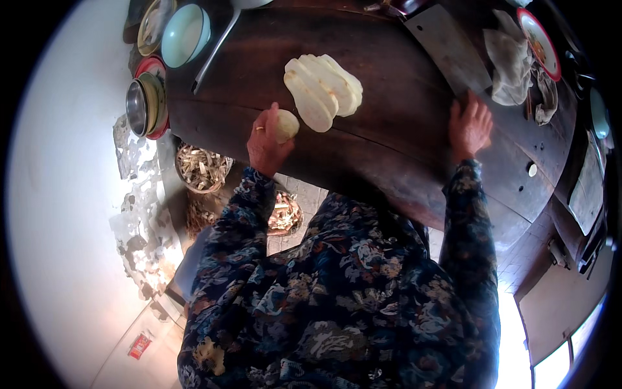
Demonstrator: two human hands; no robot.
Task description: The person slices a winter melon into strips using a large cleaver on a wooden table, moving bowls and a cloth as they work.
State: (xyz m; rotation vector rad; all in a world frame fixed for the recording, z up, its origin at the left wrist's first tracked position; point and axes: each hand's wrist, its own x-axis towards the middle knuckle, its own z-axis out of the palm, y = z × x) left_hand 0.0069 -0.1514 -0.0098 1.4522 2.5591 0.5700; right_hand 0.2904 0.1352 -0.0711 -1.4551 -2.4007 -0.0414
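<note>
My left hand (266,143) holds a pale, peeled round piece of vegetable (286,126) near the front edge of the dark wooden table (393,97). Just beyond it, several long pale vegetable slices (311,99) lie fanned and overlapping on the wood. Away to the right, my right hand (470,126) is over the table with its fingers spread, its fingertips by the near end of a broad cleaver blade (447,48). Whether the fingertips touch the blade, I cannot tell. The cleaver's handle end lies at the far edge of the view.
A pale blue enamel bowl (185,36), a long-handled ladle (216,53) and stacked basins (137,108) are on the left. Right of the cleaver are a crumpled cloth (508,73) and a red-rimmed plate (539,44). Baskets of kindling (203,167) stand below the table.
</note>
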